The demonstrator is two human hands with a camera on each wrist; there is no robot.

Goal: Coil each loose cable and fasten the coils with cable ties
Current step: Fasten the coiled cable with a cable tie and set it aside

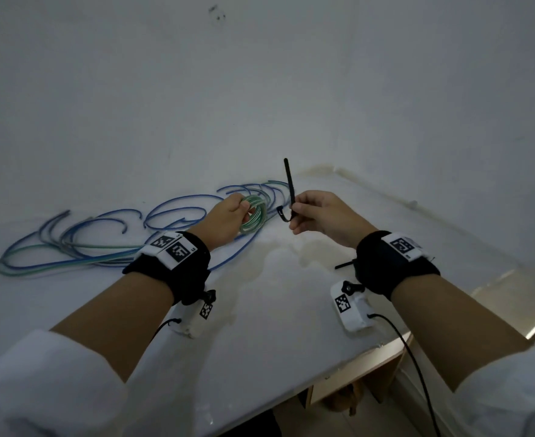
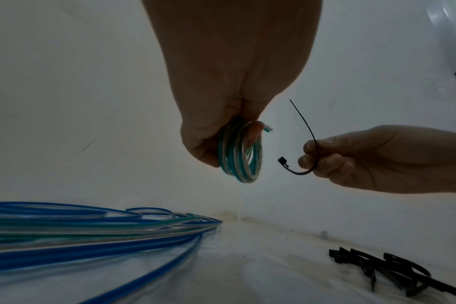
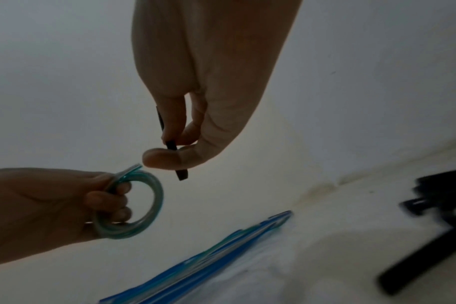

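The loose cables [image 1: 80, 247], blue and green-striped, lay in overlapping open curves on the white worktop [image 1: 275, 310], to the left of the green coil [image 1: 253, 216] and partly behind it toward the wall [image 1: 260, 89]. In the left wrist view the same cables [image 2: 91, 232] ran across the worktop below the coil.

The left hand [image 1: 225, 220] was raised above the worktop, fingers curled through and around the green coil, gripping several turns together. In the left wrist view the coil [image 2: 241, 152] hung edge-on from that hand [image 2: 221, 102], with one cut end projecting past the fingertips. In the right wrist view the coil [image 3: 141, 203] appeared as a full ring with the left hand's [image 3: 40, 209] fingers passing through its centre.

Just to the right of the coil, not touching it, a black cable tie [image 1: 289, 190] was pinched between the thumb and fingers of the right hand [image 1: 323, 216]. The tail of the tie pointed upward and the head end curved down and back toward the coil. The left wrist view showed the tie [image 2: 305, 144] hooked, its square head nearest the coil.

Farther right of the coil, a heap of spare cable ties [image 2: 382, 271] lay on the worktop below the right hand [image 2: 377, 158]; the right wrist view showed them [image 3: 434, 216] blurred.
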